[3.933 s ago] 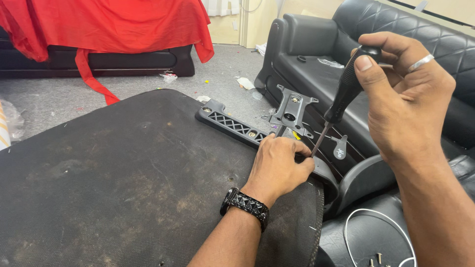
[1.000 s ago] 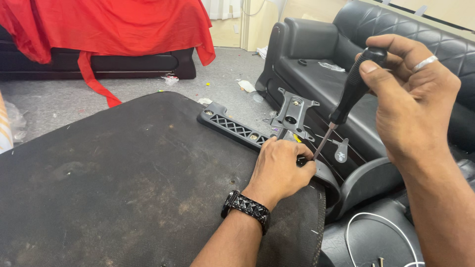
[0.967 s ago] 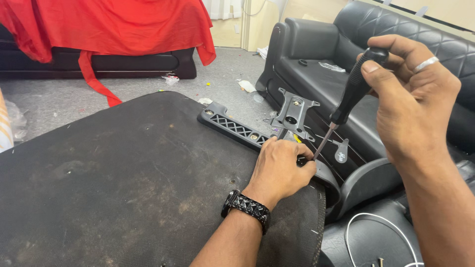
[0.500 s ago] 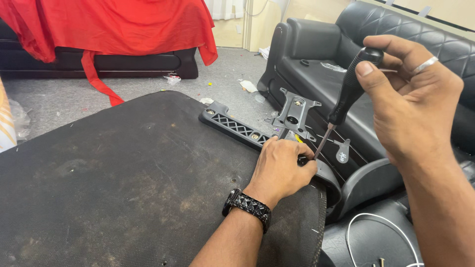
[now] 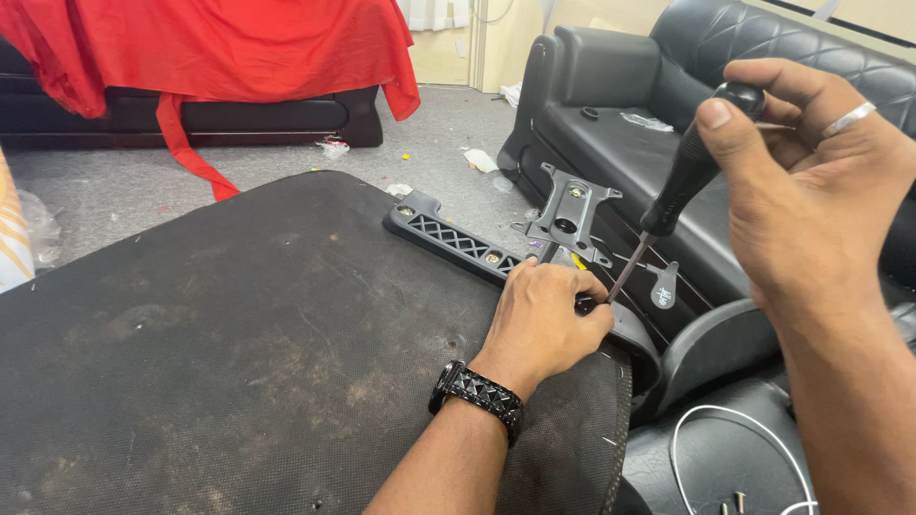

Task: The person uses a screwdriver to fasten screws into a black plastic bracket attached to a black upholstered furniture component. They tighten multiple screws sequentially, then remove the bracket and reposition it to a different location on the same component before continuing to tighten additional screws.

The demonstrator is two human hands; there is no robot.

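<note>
The right hand is closed around the black handle of a screwdriver, thumb on its top, the shaft slanting down to a tip just beside the left hand. That left hand is curled shut, knuckles up, pressing on a black lattice armrest bracket at the edge of the upturned black seat base. A grey metal mounting plate stands tilted just behind the fingers. Beyond lies a black leather sofa.
</note>
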